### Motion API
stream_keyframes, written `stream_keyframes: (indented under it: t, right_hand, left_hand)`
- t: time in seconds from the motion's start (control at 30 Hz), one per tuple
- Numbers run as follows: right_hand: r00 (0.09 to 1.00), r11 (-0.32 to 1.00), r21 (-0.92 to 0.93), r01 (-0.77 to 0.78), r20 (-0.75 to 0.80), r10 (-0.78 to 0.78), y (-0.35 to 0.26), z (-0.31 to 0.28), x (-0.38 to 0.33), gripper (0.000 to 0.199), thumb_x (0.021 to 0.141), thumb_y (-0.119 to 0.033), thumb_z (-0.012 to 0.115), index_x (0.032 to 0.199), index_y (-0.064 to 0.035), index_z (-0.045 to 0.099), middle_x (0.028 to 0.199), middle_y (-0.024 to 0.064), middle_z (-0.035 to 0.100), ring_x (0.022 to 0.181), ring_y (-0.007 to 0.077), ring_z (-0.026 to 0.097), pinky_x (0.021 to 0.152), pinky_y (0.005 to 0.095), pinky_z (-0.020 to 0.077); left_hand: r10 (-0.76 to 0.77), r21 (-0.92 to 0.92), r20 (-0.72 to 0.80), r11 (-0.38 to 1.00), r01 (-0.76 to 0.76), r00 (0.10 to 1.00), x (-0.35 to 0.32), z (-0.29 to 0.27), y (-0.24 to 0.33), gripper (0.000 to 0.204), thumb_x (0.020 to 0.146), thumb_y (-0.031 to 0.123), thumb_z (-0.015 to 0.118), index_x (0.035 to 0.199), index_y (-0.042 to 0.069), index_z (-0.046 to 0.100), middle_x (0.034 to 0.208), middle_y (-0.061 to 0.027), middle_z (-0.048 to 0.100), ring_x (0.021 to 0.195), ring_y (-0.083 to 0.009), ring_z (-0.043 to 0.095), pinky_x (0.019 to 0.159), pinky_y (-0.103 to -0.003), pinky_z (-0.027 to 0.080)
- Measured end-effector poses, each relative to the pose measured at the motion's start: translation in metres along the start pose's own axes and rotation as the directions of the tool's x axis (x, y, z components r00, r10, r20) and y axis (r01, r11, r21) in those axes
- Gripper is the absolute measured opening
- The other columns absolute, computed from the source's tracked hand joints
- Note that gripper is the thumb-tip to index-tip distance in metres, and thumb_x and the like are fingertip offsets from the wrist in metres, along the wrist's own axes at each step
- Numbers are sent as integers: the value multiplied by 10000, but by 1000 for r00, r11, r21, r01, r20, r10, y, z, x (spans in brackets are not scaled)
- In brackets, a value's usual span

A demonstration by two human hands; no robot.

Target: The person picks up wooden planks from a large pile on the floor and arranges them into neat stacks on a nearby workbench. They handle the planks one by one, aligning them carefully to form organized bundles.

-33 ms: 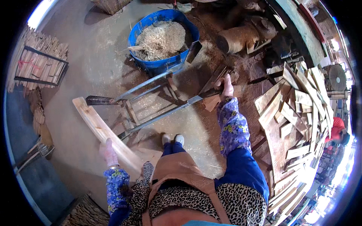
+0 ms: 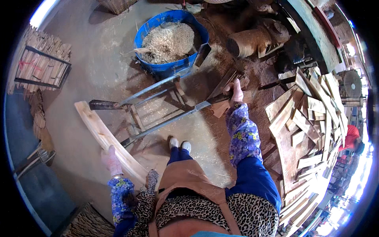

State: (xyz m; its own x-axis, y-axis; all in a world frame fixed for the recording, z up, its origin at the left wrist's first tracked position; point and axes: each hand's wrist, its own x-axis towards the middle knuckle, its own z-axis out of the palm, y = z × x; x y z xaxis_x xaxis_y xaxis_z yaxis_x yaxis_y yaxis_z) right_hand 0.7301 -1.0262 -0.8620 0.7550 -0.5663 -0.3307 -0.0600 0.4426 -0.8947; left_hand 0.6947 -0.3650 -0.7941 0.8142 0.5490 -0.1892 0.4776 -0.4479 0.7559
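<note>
My left hand (image 2: 112,161), in a pale glove, grips a long light wooden plank (image 2: 103,132) near its lower half, thumb on top. The plank slants from beside a dark bar end of the metal frame (image 2: 167,125) down toward my apron. My right hand (image 2: 237,91), also gloved, is stretched out to the frame's right end. Its fingers are closed around something dark that I cannot make out, with the thumb pointing up. Close by that hand lie brown wood pieces (image 2: 219,108).
A blue tub (image 2: 167,70) of sawdust and shavings stands beyond the frame. Logs (image 2: 248,42) lie to its right. Cut boards (image 2: 302,118) are heaped at my right. A rack of wood strips (image 2: 41,69) stands at far left. Someone in red (image 2: 349,138) is at far right.
My left hand and the plank have shifted slightly up and left. The right hand has stayed almost where it was.
</note>
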Motion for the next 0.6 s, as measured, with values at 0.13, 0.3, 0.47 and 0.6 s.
stream_keyframes:
  t: [0.13,0.3,0.47,0.6]
  right_hand:
    - [1000,1000,-2,8,-10,-8,-3,-10,-9,671,1033,-659,549,709,-80,648,674,82,638,598,224,562,637,369,466]
    - [985,989,141,-44,-158,67,-2,-2,-56,571,1008,-595,652,749,-86,650,711,48,641,632,174,574,622,331,454]
    - [999,1000,28,1,-38,0,10,-36,-68,522,1023,-570,634,822,-90,679,756,30,652,683,161,574,668,317,456]
    - [990,976,-165,138,62,-130,-3,-36,-105,593,1088,-550,488,762,-78,638,736,35,613,722,179,560,706,342,441]
  left_hand:
    - [47,-252,18,967,-40,999,-43,2,80,504,921,177,780,1306,-102,613,1157,-193,719,980,-279,693,887,-394,562]
    - [144,-421,196,906,-49,970,-73,113,165,279,931,68,715,1161,-74,645,1062,-121,711,938,-217,690,832,-363,581]
    - [81,-436,441,890,135,894,-117,272,142,298,943,149,782,1136,-48,670,971,-116,731,826,-212,701,711,-346,572]
    - [138,-319,478,947,25,867,-151,383,87,295,897,247,817,1049,16,716,856,-102,723,766,-224,690,709,-385,553]
